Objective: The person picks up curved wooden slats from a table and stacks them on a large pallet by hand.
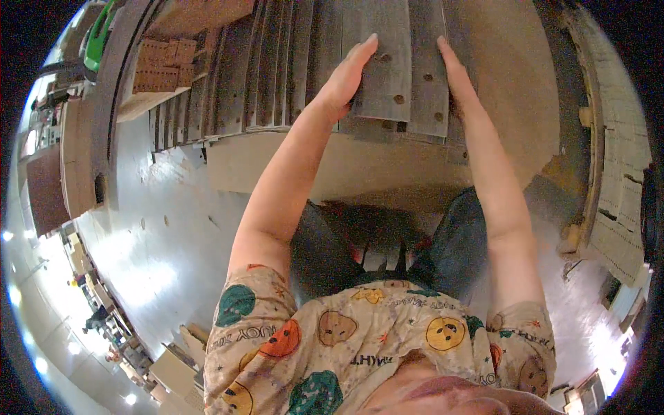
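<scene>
Long grey wood-look boards (pixel 377 90) with dark round spots near their ends lie side by side in front of me on a brown cardboard sheet (pixel 277 162). My left hand (pixel 351 75) is stretched out, fingers together and straight, its edge along the left side of the middle board. On the other side, my right hand (pixel 458 75) reaches along the right edge of a neighbouring board (pixel 429 83), fingers straight too. The palms face each other across these boards. Whether either hand presses on them cannot be made out.
More grey boards (pixel 263 83) stand in overlapping rows to the left. Beyond them is a stack of small brown wooden blocks (pixel 162 66) with holes. A pale floor (pixel 145 228) stretches at left. Stacked pale sheets (pixel 612 200) and wooden beams line the right side.
</scene>
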`<act>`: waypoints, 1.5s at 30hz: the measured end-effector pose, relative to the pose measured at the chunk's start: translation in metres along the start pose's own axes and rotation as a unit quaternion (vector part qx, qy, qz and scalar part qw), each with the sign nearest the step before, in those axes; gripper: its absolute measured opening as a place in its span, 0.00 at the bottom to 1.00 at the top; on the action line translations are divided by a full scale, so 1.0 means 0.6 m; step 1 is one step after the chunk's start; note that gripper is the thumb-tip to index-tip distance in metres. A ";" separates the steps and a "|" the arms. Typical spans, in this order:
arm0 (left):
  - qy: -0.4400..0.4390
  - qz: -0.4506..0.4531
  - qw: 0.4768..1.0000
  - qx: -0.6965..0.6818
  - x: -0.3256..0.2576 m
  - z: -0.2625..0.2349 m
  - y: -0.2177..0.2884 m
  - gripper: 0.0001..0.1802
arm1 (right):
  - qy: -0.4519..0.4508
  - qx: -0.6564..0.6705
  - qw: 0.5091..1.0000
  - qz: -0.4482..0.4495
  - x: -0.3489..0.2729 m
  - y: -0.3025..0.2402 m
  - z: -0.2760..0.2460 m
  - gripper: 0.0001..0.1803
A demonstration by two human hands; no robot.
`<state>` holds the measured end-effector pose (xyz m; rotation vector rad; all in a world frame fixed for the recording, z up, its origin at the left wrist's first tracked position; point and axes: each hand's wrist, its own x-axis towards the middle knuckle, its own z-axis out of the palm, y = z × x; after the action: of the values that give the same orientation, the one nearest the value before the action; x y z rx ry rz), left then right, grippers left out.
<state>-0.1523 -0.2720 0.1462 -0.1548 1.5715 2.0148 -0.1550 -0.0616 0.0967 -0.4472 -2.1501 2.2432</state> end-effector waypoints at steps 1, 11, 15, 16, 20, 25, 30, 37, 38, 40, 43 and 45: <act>-0.024 -0.025 0.999 -0.037 -0.017 0.012 0.009 0.32 | -0.008 0.041 0.998 0.046 -0.014 -0.014 0.011 0.41; 0.058 0.145 0.977 0.145 0.012 0.021 -0.051 0.36 | -0.115 0.208 0.961 0.144 -0.023 -0.043 -0.014 0.38; 0.088 0.095 0.987 0.095 -0.028 0.026 -0.033 0.45 | -0.079 0.226 0.954 0.179 -0.094 -0.082 0.046 0.38; 0.076 0.132 0.973 0.176 -0.025 -0.006 -0.059 0.44 | -0.095 0.232 0.946 0.206 -0.109 -0.092 0.057 0.37; 0.080 0.082 0.965 0.235 -0.097 0.029 -0.031 0.31 | -0.089 0.182 0.975 0.087 -0.056 -0.004 -0.049 0.37; 0.125 -0.050 0.930 0.343 -0.344 -0.046 -0.021 0.26 | 0.044 0.078 0.989 0.118 -0.124 0.034 -0.085 0.31; 0.104 0.080 0.780 0.612 -0.467 -0.094 -0.077 0.14 | 0.123 -0.243 0.962 -0.026 -0.056 0.188 -0.292 0.29; -0.121 0.248 0.775 0.569 -0.469 -0.170 -0.070 0.14 | 0.116 -0.297 0.916 -0.245 -0.033 -0.189 -0.159 0.22; -0.132 0.255 0.781 0.555 -0.467 -0.175 -0.075 0.16 | 0.111 -0.305 0.914 -0.245 -0.047 -0.220 -0.124 0.22; -0.140 0.265 0.787 0.539 -0.470 -0.176 -0.070 0.15 | -0.002 -0.320 0.914 -0.249 -0.070 -0.264 -0.052 0.19; -0.143 0.263 0.790 0.535 -0.487 -0.177 -0.081 0.13 | -0.080 -0.328 0.907 -0.251 -0.155 -0.321 0.091 0.18; -0.141 0.252 0.793 0.536 -0.502 -0.169 -0.079 0.12 | -0.162 -0.303 0.914 -0.214 -0.193 -0.345 0.136 0.18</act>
<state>0.0959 -0.4685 0.2030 1.0400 2.4252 1.0442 -0.1008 -0.1515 0.3247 0.4139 -2.7448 1.4716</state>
